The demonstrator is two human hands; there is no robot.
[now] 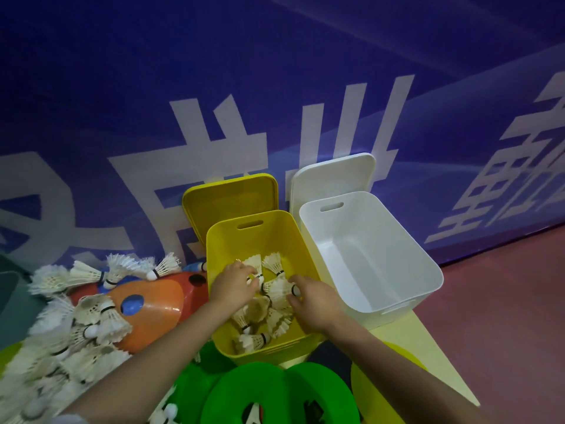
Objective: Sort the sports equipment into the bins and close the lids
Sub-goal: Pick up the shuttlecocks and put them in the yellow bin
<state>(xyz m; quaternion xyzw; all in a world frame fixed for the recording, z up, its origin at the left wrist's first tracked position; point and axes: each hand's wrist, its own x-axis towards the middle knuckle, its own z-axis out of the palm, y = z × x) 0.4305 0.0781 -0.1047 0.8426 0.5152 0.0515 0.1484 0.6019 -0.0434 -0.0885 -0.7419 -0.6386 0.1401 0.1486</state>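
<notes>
1. Shuttlecocks [260,313] lie heaped in the yellow bin [226,246], white feathers tangled, cork ends pointing every way.
2. Your left hand [234,284] is down inside the bin, fingers curled round one shuttlecock [255,266] near its cork.
3. Your right hand [315,298] is in over the bin's right rim, fingers and thumb pinching the cork end of another shuttlecock [279,287].
4. The yellow lid [229,197] stands behind its bin, leaning on the blue wall [275,71].
5. The white bin [422,264] sits just beside the yellow one, on its right; nothing shows inside it. Its white lid [333,172] is propped behind it the same way.
6. A large loose pile of shuttlecocks [70,325] spreads to the left of the yellow bin, some on top of an orange cone marker [153,304].
7. Green disc markers [269,390] overlap nearest you, with a yellow disc [382,384] to their right.
8. Both bins stand on a pale yellow counter [428,341]; red floor [504,316] to the right.
</notes>
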